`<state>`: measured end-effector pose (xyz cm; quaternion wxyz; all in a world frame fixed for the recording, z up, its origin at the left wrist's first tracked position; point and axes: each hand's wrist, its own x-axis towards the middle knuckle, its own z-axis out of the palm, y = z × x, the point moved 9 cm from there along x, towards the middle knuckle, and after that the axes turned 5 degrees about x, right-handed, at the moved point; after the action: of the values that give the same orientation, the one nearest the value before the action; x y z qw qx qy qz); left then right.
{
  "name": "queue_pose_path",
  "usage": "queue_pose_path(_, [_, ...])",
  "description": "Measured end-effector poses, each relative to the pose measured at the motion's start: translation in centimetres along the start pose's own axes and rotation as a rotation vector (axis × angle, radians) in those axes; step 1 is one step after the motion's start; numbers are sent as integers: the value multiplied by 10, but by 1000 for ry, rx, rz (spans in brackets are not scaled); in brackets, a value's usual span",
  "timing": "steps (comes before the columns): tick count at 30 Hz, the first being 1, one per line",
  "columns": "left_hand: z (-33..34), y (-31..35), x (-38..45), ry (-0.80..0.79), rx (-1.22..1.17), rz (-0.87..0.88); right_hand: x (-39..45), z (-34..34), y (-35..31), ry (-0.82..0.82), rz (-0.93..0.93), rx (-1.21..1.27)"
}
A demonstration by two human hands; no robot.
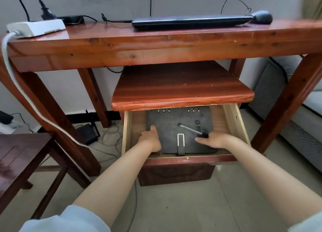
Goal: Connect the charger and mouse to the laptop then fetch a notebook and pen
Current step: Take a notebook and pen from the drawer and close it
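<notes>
Both bare forearms reach down from pale rolled sleeves into the open pale-wood drawer (231, 120) of the small cabinet under the worktop. At the grip, the left hand (151, 139) curls over the left edge of the dark grey ring-bound notebook (174, 127), fingers on the cover; whether it has truly clamped the edge I cannot tell. The right hand (215, 140) lies flat and spread on the cover's right side, closed on nothing, its fingertips just beside the black cap of the clear-barrelled ballpoint pen (192, 130).

That pen lies slantwise on top of the notebook, which rests flat on the drawer floor, metal rings toward the back, a strap clasp at the near edge, a pale logo at the right.

Further out, on the red-brown wooden worktop (156, 45), the closed black laptop (191, 21) has a thin cable running to its left end and the black mouse (262, 17) touching its right end, with a wire looping behind. A plug sits in the white power strip (34, 28).

So the connecting part looks done, though the ports themselves are too small to confirm. Fetching remains: neither notebook nor pen has left the drawer.
</notes>
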<state>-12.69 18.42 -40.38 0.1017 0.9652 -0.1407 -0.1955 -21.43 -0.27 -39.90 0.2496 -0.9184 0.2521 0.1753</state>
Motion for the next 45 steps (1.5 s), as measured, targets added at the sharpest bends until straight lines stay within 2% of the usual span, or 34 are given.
queue_pose_path(7, [-2,-16,-1,19,-330,-82,9,1,6,147,95,322])
queue_pose_path(12, [-10,-23,-1,47,-353,-50,10,-7,24,212,143,682])
queue_pose_path(16, [-10,-20,-2,-10,-471,-2,5,-9,26,217,117,682])
queue_pose_path(20, [-11,-16,-6,-62,-464,11,-2,-17,27,236,97,673])
queue_pose_path(22, [-8,-13,-9,-53,-276,40,-3,-19,28,215,82,745])
queue_pose_path(24, [-13,-7,-15,27,5,100,-8,-18,31,180,86,822])
queue_pose_path(26, [-19,11,-28,134,224,282,-16,-13,35,150,100,859])
queue_pose_path(28, [-17,28,-43,197,370,487,-25,-12,37,138,116,867])
queue_pose_path(31, [-22,38,-58,308,552,631,-36,-13,31,63,92,908])
queue_pose_path(33, [-31,48,-70,498,670,773,-43,-14,25,8,81,945])
queue_pose_path(37, [-53,56,-96,756,589,963,-57,-23,27,27,59,879])
queue_pose_path(41, [-79,43,-117,853,408,955,-66,-34,47,159,9,602])
queue_pose_path(43, [-97,29,-134,975,283,934,-65,-36,51,219,-89,636])
queue_pose_path(45, [-117,23,-155,1096,233,922,-66,-46,54,345,-168,755])
